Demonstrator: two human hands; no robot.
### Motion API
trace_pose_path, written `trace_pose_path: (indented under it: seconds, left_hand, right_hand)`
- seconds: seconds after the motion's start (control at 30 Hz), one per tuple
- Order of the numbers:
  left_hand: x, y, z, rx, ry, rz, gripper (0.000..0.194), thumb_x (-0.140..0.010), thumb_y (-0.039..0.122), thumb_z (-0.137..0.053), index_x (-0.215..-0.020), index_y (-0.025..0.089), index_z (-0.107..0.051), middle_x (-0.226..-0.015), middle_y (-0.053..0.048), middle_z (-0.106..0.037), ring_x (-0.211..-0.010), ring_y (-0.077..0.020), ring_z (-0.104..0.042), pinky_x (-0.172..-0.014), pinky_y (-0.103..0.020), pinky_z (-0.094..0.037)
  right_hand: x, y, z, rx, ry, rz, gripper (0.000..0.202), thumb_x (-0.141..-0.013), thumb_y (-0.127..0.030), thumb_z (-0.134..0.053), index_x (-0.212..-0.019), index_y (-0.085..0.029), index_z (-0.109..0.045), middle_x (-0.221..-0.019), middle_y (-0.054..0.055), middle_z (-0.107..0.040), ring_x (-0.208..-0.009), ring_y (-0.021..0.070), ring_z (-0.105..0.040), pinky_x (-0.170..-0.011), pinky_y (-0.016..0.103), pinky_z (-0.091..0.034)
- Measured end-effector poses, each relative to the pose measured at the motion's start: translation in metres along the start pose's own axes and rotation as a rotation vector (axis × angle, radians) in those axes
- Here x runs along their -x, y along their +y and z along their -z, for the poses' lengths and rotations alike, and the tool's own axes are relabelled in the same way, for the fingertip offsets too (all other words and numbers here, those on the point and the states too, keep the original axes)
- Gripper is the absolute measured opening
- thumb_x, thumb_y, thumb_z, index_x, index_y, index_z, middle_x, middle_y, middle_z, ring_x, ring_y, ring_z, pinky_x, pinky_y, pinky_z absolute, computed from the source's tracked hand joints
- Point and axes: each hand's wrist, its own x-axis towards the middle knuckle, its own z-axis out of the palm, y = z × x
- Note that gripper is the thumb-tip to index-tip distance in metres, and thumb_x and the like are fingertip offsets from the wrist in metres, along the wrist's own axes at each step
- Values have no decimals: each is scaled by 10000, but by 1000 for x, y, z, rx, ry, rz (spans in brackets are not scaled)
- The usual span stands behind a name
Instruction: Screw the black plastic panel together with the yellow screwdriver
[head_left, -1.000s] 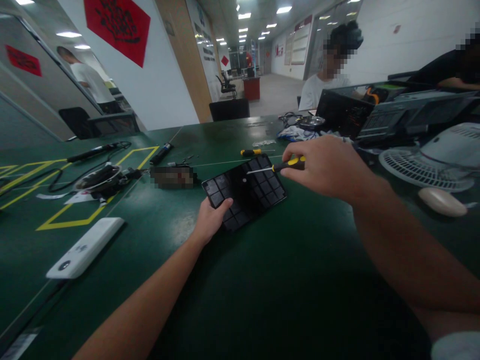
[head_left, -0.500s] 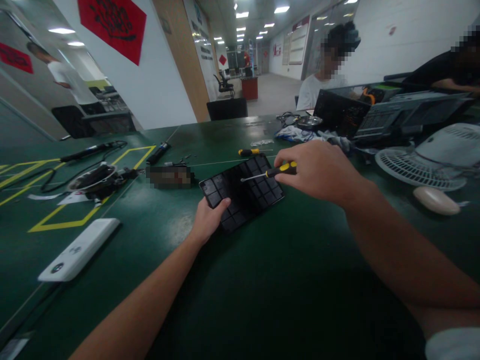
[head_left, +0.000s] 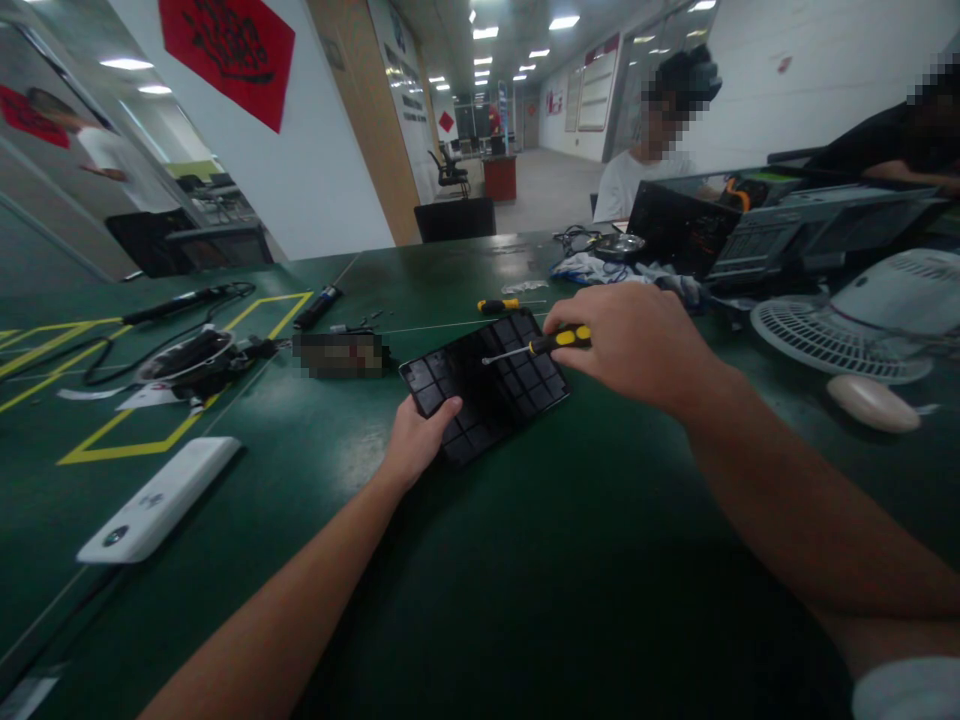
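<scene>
My left hand (head_left: 421,432) grips the near left corner of a flat black panel (head_left: 480,430) with a grid of squares, its thumb on top. The panel is tilted up off the green table (head_left: 480,580). Between the fingers of my right hand (head_left: 630,345) is the handle of a black-and-yellow screwdriver (head_left: 561,342). Its shaft points left over the panel, with the tip near the dark middle strip; whether it touches cannot be told. A second yellow-and-black screwdriver (head_left: 501,305) lies just behind the panel.
On the left are a white oblong device (head_left: 161,500), a cabled black assembly (head_left: 199,358) and a blurred-out item (head_left: 341,354). To the right stand a white fan grille (head_left: 832,335), a pale mouse-shaped object (head_left: 874,402) and an opened computer case (head_left: 787,235). Other people are behind.
My right hand and the screwdriver have shifted very slightly left. The panel and my left hand look unmoved. In the background at left, a person has moved further left.
</scene>
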Motion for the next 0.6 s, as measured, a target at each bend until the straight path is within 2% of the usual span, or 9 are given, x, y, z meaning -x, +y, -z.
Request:
trace_pose_path:
  seconds: [0.3,0.6]
  left_hand:
    - [-2,-3,0,5,-8,-13,546,-722,483,-852,-1136,145,-742,-1123,-138,-802,-1079,-363,-742,-1043,-562,-549]
    - [-3,-3,0,3,-10,-13,537,-717,498,-856,-1114,152,-748,-1101,-127,-807,-1069,-359,-744,-1025,-542,-560]
  right_hand:
    - [0,-1,-2,13,59,28,220,-888,-292,-706,-1084,-290,-807,-1080,60,-792,-983,313,-703,-693,376,-406]
    - [0,-3,-4,9,59,8,214,-901,-341,-675,-1054,-270,-808,-1020,70,-789,-929,309,-703,-666,373,-376]
